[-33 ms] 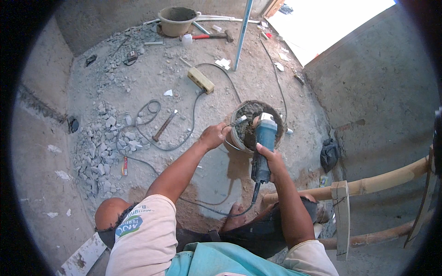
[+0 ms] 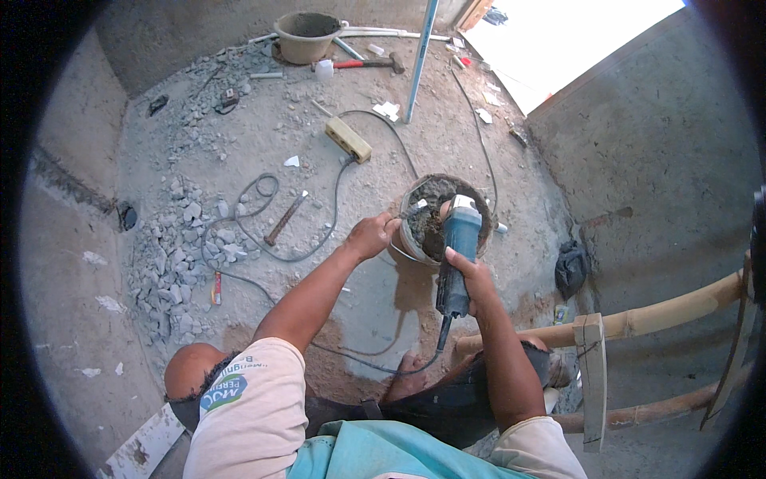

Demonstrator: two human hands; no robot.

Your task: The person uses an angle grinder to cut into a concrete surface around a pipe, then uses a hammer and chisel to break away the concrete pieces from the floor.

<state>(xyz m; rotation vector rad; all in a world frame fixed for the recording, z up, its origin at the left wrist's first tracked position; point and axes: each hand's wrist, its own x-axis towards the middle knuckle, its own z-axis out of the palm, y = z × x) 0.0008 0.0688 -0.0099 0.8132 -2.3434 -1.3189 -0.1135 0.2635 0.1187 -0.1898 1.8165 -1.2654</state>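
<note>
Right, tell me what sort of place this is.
Likely a room under construction or renovation: rubble at left, a bucket holding grey mortar-like mix, and an angle grinder in the right hand.

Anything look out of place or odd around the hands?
Yes: the right hand holds a corded power tool over a bucket of wet-looking grey mix, which seems odd. Beyond, a power strip lies on the littered floor beside loosely looped cable.

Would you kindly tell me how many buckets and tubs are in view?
2: a bucket beneath the head of the grinder in the right hand, and a tub by the far wall.
</note>
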